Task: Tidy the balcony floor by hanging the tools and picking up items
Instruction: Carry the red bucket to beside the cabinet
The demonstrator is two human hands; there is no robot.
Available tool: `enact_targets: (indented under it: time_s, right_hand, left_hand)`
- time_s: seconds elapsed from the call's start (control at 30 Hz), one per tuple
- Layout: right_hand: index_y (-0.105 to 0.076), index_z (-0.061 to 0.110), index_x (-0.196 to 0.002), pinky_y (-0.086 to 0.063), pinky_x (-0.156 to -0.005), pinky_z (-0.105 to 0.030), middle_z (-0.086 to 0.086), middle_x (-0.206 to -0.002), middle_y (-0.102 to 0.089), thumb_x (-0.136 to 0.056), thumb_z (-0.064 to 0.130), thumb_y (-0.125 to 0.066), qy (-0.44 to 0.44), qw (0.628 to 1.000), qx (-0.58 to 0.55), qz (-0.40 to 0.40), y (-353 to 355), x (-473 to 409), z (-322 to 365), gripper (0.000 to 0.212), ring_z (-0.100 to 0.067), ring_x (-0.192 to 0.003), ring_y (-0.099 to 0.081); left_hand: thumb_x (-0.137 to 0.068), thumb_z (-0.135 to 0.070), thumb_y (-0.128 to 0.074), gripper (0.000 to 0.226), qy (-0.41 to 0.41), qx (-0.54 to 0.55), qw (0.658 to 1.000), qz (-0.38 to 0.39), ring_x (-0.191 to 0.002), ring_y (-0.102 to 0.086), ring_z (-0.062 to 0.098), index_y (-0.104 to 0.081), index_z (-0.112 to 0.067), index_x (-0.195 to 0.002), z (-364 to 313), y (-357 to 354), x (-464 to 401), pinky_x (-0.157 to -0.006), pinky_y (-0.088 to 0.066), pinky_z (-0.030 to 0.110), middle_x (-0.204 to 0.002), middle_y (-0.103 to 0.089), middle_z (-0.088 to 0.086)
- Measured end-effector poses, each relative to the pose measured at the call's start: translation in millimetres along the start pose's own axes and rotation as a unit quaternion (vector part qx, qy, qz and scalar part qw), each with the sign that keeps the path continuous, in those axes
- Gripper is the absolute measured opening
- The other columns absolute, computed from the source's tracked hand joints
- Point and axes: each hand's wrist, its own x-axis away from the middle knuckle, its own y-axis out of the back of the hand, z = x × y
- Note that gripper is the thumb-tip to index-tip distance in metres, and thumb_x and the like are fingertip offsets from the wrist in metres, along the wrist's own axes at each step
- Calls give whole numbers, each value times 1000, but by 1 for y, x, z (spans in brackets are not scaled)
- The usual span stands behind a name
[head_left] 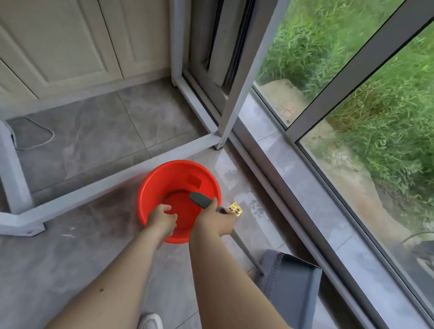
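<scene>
A red plastic bucket stands on the grey tiled floor, seemingly with nothing inside. My left hand grips its near rim, fingers curled over the edge. My right hand holds the dark handle of a long-handled dustpan; the thin pole runs down to the grey dustpan on the floor at the right. A small gold wrapper lies on the floor just beyond my right hand, beside the bucket.
A white metal rack frame crosses the floor behind the bucket, one upright near the window. Sliding glass windows and a stone sill run along the right. Cream cabinets stand behind. A white cable lies at left.
</scene>
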Motion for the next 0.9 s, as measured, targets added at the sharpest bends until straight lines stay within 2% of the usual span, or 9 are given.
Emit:
enact_targets:
  time_s: [0.1,0.17,0.23,0.3,0.47,0.63,0.73,0.8,0.9]
  right_hand:
    - [-42,8,-85,-36,-70,-25,-7,-88,-52,-84,16,-69,21,1000,17,-6,-19,-15,-21,28,-21,-79,-51]
    - [-44,8,-85,-36,-71,-24,-6,-88,-53,-83,15,-71,31,999,32,-2,-33,-25,-34,28,-20,-79,-50]
    - [-49,7,-86,-36,-71,-21,-6,-86,-55,-82,15,-72,47,998,49,11,-45,-34,-49,25,-19,-79,-51]
    - [-58,4,-93,-37,-71,-18,-8,-90,-60,-81,15,-72,62,995,71,29,-55,-40,-61,21,-19,-81,-54]
    - [-65,4,-104,-49,-87,-32,-15,-108,-66,-83,17,-69,83,985,141,61,-81,-51,-97,25,-28,-99,-62]
    - [-66,3,-103,-40,-75,-20,-14,-108,-66,-85,15,-67,100,973,186,90,-95,-58,-124,22,-24,-96,-62]
    - [-66,3,-101,-37,-72,-17,-14,-111,-64,-86,15,-67,106,968,203,104,-102,-61,-136,20,-20,-89,-59]
    - [-66,3,-99,-37,-72,-17,-14,-112,-63,-86,16,-65,119,965,210,106,-105,-62,-141,18,-17,-83,-54]
    - [-66,4,-97,-39,-72,-22,-14,-111,-62,-87,17,-63,137,961,218,102,-107,-68,-144,17,-16,-80,-52]
  left_hand:
    - [-92,-2,-50,46,6,4,1000,-7,-63,-57,26,-44,-11,-136,12,3,-27,-59,-47,30,-83,-64,14]
    - [-91,-3,-51,47,-3,-16,1000,-16,-94,-65,38,-45,-12,-137,24,5,-45,-83,-53,42,-115,-64,26]
    - [-91,-2,-52,48,-8,-31,999,-19,-113,-58,44,-44,-11,-137,35,6,-61,-96,-49,52,-127,-57,30]
    - [-90,-4,-53,49,-11,-37,999,-31,-115,-57,44,-45,-11,-137,44,6,-70,-96,-49,52,-129,-55,29]
    - [-87,-2,-54,53,-34,-67,994,-75,-127,-46,35,-44,-9,-139,60,6,-92,-105,-39,36,-142,-40,23]
    - [-89,-8,-52,61,-9,-41,993,-108,-131,-39,32,-30,-11,-145,76,5,-115,-103,-34,33,-149,-28,19]
    - [-93,-10,-48,62,35,37,991,-123,-137,-31,30,-20,-8,-148,87,4,-126,-107,-26,27,-154,-22,17]
    - [-96,-8,-41,60,65,72,989,-108,-137,-33,35,-16,-7,-150,93,2,-133,-112,-28,36,-153,-25,19]
    - [-98,-10,-35,52,85,82,987,-106,-130,-44,40,-21,-4,-148,98,-1,-143,-111,-35,47,-143,-42,23]
